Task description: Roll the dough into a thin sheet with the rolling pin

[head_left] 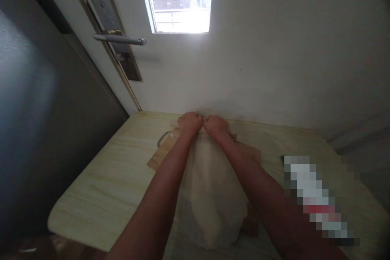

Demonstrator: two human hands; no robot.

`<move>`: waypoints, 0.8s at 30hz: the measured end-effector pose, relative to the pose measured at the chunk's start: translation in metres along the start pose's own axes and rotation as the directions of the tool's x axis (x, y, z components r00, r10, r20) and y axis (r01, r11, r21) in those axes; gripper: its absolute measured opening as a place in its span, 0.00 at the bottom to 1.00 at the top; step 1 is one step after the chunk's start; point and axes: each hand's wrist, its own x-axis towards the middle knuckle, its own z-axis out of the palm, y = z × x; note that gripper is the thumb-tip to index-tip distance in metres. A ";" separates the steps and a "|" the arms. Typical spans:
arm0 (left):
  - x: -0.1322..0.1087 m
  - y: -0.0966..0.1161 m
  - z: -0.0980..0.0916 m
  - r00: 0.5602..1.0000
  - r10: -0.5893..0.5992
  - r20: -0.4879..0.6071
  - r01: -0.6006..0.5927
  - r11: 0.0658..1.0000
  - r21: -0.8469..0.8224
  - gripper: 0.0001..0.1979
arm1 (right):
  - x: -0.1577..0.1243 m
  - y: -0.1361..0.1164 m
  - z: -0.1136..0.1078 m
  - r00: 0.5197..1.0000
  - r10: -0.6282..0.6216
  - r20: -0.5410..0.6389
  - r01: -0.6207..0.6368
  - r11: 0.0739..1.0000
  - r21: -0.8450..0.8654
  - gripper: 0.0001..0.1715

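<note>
My left hand [190,122] and my right hand [217,125] are closed side by side around a wooden rolling pin [233,135], near the far edge of the table. Only the ends of the pin show beyond my fists. From the pin a thin, pale sheet of dough [210,187] spreads back between my forearms, widening at its near end. It lies over a wooden cutting board [161,155], whose corners stick out on both sides. A metal handle [163,138] shows at the board's left. My palms and fingertips are hidden.
The light wood-grain table [112,170] stands against a white door [274,48] with a lever handle [120,40] and a small bright window [183,0]. A blurred-out long object [317,199] lies at the right. A dark panel [45,109] rises at the left.
</note>
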 end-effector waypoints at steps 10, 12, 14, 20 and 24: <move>-0.029 -0.008 -0.003 0.991 0.109 -0.074 -0.105 0.993 0.060 0.21 | -0.032 -0.009 -0.002 0.995 -0.011 -0.104 0.008 1.000 -0.028 0.23; -0.037 -0.012 -0.005 0.986 0.153 -0.058 -0.149 0.986 0.074 0.21 | -0.040 -0.010 -0.001 0.997 -0.012 -0.077 0.009 0.999 -0.035 0.24; -0.044 -0.015 -0.007 0.983 0.178 -0.053 -0.174 0.981 0.086 0.21 | -0.047 -0.012 0.000 0.998 -0.010 -0.060 0.008 0.999 -0.044 0.24; -0.066 -0.025 -0.011 0.964 0.248 -0.099 -0.232 0.962 0.144 0.20 | -0.073 -0.016 0.002 0.982 -0.077 -0.173 0.065 0.995 -0.071 0.25; -0.080 -0.031 -0.016 0.955 0.277 -0.107 -0.255 0.950 0.181 0.20 | -0.090 -0.016 0.003 0.970 -0.115 -0.216 0.102 0.992 -0.069 0.23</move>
